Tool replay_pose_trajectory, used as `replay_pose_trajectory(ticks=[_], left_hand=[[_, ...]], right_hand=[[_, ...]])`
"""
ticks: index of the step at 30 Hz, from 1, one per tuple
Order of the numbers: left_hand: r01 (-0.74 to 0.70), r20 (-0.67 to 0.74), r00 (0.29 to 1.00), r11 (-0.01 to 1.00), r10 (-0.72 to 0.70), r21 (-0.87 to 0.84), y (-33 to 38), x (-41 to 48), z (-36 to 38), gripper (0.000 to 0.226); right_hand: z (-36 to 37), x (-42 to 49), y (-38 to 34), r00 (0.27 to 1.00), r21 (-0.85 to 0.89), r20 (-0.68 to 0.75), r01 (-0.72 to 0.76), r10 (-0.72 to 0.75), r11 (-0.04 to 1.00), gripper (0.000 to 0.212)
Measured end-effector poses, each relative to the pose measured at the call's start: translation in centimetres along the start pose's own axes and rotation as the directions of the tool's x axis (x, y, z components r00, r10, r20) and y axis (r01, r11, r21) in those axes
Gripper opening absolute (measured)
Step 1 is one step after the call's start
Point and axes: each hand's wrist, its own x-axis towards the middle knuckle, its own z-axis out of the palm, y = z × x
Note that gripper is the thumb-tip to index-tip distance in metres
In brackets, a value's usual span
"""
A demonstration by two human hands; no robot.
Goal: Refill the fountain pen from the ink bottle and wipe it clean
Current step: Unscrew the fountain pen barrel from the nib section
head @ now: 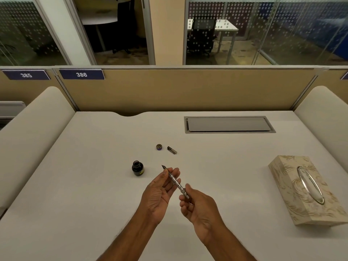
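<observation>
A slim silver fountain pen (176,180) is held above the white desk (94,185), its dark nib pointing up and left. My left hand (160,193) pinches the pen near the nib between thumb and fingers. My right hand (197,206) grips the pen's rear end. A small open ink bottle (137,168) of dark ink stands on the desk just left of the nib. The bottle's round lid (159,147) and the pen's cap (172,150) lie side by side farther back.
A patterned tissue box (305,191) with an oval opening lies at the right. A grey cable hatch (228,124) is set into the desk at the back. Padded dividers flank the desk and a tan partition (188,91) closes the far edge.
</observation>
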Motion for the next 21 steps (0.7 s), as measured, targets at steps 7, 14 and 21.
replay_pose_trajectory(ticks=[7,14,21], left_hand=[[-0.002,0.002,1.0,1.0,0.002,0.015,-0.1,-0.1,0.3,0.023],[0.0,0.005,1.0,1.0,0.0,0.006,-0.4,-0.3,0.4,0.023],[0.0,0.026,1.0,1.0,0.0,0.001,-0.4,-0.5,0.7,0.031]], right_hand=[[-0.2,-0.2,-0.3,0.999,0.034,0.024,-0.044,0.043,0.998,0.025],[-0.3,-0.5,-0.7,0.994,0.063,0.044,-0.105,0.102,0.993,0.027],[-0.5,-0.9,-1.0,0.991,0.084,0.057,-0.124,0.119,0.989,0.025]])
